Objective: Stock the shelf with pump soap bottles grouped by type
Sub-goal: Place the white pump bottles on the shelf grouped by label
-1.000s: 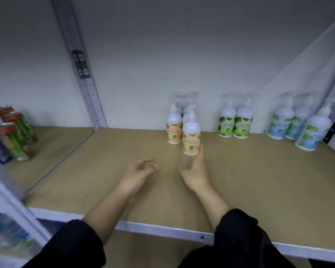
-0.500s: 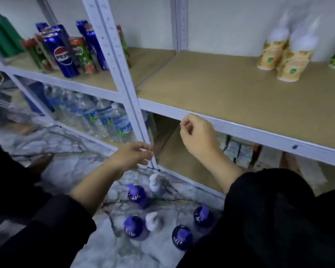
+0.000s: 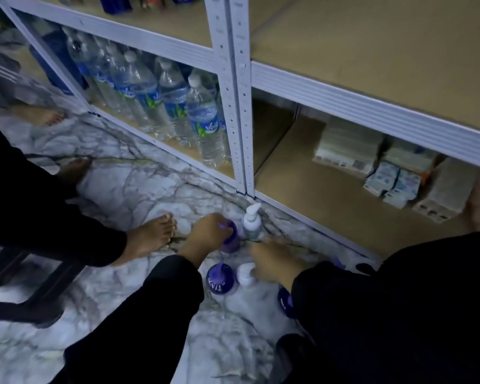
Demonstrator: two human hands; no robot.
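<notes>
Your left hand [image 3: 209,234] curled on purple bottle [image 3: 230,239], upright on floor [image 3: 139,187]. Your right hand [image 3: 272,263] over white bottle [image 3: 245,274]; blurred, grip unclear. Bottles' long axes vertical. Shelf [image 3: 372,65] up and right, nearer your right hand.

At the upper left of the frame we see water bottles [image 3: 203,120] standing in a row on a low shelf. At right, we find stacked packets [image 3: 391,178] under another board. A bare foot [image 3: 150,236] rests on the marble floor [image 3: 128,189] at centre left.
</notes>
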